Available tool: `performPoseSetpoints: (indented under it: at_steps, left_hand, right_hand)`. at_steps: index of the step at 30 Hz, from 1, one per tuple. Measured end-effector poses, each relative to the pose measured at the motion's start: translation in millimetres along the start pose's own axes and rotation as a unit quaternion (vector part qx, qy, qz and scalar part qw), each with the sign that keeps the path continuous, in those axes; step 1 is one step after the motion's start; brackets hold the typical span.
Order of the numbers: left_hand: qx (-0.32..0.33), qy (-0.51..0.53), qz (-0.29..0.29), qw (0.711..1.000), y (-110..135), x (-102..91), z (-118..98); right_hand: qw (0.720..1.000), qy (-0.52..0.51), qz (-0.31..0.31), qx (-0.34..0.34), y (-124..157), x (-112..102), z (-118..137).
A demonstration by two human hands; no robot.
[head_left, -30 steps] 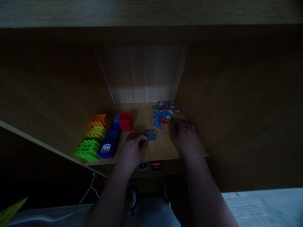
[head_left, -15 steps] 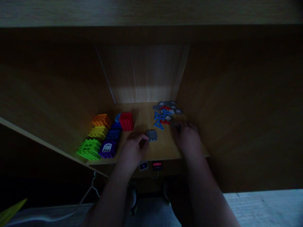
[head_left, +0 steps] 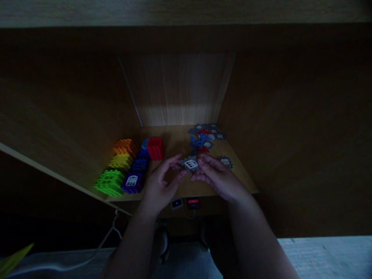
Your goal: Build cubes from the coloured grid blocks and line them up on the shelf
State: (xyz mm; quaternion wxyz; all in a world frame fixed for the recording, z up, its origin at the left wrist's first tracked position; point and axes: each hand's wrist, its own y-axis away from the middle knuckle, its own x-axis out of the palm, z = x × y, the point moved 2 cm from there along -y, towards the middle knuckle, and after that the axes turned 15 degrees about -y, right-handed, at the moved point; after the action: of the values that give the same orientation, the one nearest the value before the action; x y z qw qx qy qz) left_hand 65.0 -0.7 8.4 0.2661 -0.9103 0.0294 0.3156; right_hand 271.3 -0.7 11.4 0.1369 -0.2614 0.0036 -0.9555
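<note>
A grey interlocking building tile with a white window insert (head_left: 191, 164) is raised between my two hands over the shelf. My right hand (head_left: 219, 176) pinches its right edge between thumb and fingers. At the left edge, the fingertips and thumb of my left hand (head_left: 162, 182) close around the tile's side. Whether a second grey tile lies under it, I cannot tell. Another grey window tile (head_left: 225, 162) lies flat beyond my right hand. Behind my hands is a loose heap with blue triangular pieces (head_left: 200, 139), red pieces (head_left: 205, 149) and grey window tiles (head_left: 220, 136).
Stacked tiles stand on the shelf's left: orange (head_left: 124, 146), yellow (head_left: 120, 161), green (head_left: 109, 183), purple (head_left: 133, 182), dark blue (head_left: 138, 164) and red (head_left: 155, 148). Cabinet walls enclose both sides. Below the front edge sit two small devices (head_left: 176, 203) with a cable.
My right hand has moved left from beside the heap to meet my left hand, bringing a window tile into view. The plain grey tile no longer shows flat on the shelf.
</note>
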Motion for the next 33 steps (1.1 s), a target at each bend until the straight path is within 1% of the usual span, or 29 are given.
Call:
performPoseSetpoints:
  at_steps: [2, 5, 8, 11, 13, 15, 18, 21, 26, 30, 33]
  left_hand:
    - [0.016, 0.014, 0.002, 1.000, 1, 0.2, 1]
    - [0.057, 0.030, -0.030, 0.997, 0, -0.9, 4]
    - [0.110, 0.041, -0.056, 0.992, -3, -3.0, 5]
    - [0.128, 0.038, -0.053, 0.990, -4, -4.4, 5]
    - [0.126, 0.038, -0.049, 0.990, -4, -4.4, 5]
    - [0.118, 0.039, -0.051, 0.991, -2, -3.5, 6]
    - [0.071, 0.038, -0.052, 0.995, 1, -0.6, 9]
    - [0.023, 0.041, -0.027, 0.999, 3, 2.9, 12]
    - [0.013, 0.090, -0.001, 0.996, 4, 4.3, 12]
    - [0.016, 0.105, 0.016, 0.994, 3, 3.5, 10]
    - [0.021, 0.104, 0.012, 0.994, 2, 3.4, 10]
  right_hand:
    - [0.999, -0.043, 0.008, 0.018, 0, 4, -5]
    - [0.996, -0.080, 0.021, 0.027, 0, 4, -9]
    - [0.994, -0.099, 0.039, 0.020, 0, 2, -10]
    - [0.993, -0.095, 0.061, 0.014, 1, 2, -9]
    - [0.994, -0.086, 0.067, 0.007, 0, 2, -8]
    - [0.996, -0.070, 0.056, -0.008, -1, 3, -7]
    - [0.998, -0.025, 0.016, -0.046, -5, 4, -7]
    - [0.997, 0.006, -0.030, -0.075, -7, 6, -7]
    - [0.993, -0.038, -0.086, -0.069, -8, 10, -9]
    - [0.990, -0.065, -0.104, -0.064, -8, 10, -9]
    - [0.989, -0.074, -0.116, -0.058, -7, 11, -7]
